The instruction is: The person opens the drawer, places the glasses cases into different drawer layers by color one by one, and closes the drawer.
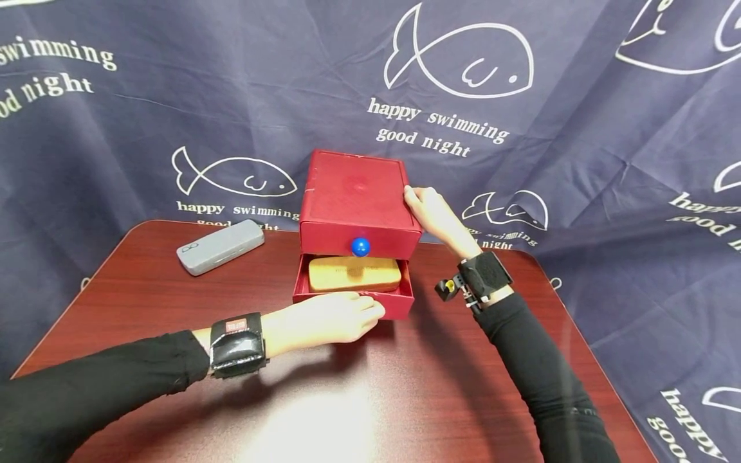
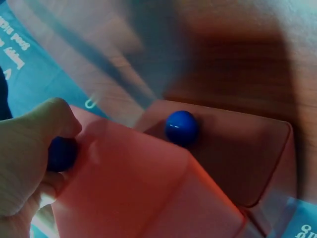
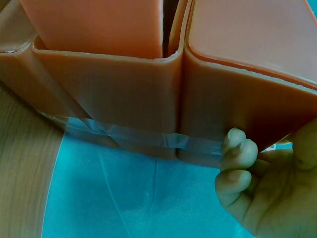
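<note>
A red cardboard two-drawer box [image 1: 359,199] is seen standing near the far edge of the dark reddish wood-grain worktop [image 1: 347,399], its lower drawer [image 1: 353,302] drawn partly out. Inside that drawer a tan oblong wooden case [image 1: 354,273] is laid flat. The lower drawer's blue round knob [image 2: 62,153] is pinched by the left hand [image 1: 330,318], fingers curled round it at the drawer front, as the left wrist view shows. The upper drawer is shut, and its own blue ball knob [image 1: 360,246] is left untouched just above the case.

The box's right rear edge is gripped by the right hand [image 1: 434,215], fingers curled against the side wall, apparently so the box is kept from sliding while the drawer is worked; the thumb's place is hard to make out in the wrist view. A grey hard-shell spectacle case [image 1: 220,246] is left lying to the left of the box, well apart from both hands.
</note>
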{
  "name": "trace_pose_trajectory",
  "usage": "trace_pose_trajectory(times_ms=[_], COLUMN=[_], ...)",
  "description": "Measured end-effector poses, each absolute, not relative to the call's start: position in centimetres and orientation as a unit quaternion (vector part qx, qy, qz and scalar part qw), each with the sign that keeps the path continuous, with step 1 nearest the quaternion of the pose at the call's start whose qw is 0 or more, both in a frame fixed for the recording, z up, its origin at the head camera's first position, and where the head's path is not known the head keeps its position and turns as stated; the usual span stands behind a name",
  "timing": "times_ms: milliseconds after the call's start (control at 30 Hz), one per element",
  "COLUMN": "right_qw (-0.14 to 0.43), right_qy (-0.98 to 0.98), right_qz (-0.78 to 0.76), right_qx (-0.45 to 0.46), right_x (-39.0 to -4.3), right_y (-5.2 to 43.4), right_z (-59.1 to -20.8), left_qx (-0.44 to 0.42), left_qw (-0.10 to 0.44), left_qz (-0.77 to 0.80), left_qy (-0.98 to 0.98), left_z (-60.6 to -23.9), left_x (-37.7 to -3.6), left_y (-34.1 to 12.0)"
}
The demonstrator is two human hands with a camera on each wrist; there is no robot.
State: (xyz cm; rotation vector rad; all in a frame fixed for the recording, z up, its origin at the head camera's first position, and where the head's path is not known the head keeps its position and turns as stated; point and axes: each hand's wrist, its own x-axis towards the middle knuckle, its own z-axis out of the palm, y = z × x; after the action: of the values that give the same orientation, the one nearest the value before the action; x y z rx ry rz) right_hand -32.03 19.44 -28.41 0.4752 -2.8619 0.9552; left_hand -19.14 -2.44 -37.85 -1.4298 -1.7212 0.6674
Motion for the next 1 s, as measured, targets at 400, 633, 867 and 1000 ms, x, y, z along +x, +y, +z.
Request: trace_pose_trajectory(times_ms=[400,633,867,1000], right_qw=[0.042,0.043,0.042,0.042], right_qy=[-0.935,-0.936,-0.936,-0.935], right_qz=[0.316,0.315,0.316,0.319], right_qx=[0.158,0.152,0.151,0.152], right_x=[-32.0,-32.0,-32.0,-31.9], right_y=[19.4,19.4,19.4,19.4], right_z=[-28.3,-28.2,-28.3,-28.2], left_qx=[-0.546,-0.547,-0.539,-0.524], left_qw=[0.392,0.387,0.397,0.402], left_qz=[0.293,0.23,0.251,0.255], left_qy=[-0.68,-0.706,-0.699,-0.706], left_z=[-37.9,-38.1,-38.4,-38.5], left_x=[-21.5,-22.8,-24.2,-24.8], left_y=[-2.2,-2.0,-2.1,-2.2])
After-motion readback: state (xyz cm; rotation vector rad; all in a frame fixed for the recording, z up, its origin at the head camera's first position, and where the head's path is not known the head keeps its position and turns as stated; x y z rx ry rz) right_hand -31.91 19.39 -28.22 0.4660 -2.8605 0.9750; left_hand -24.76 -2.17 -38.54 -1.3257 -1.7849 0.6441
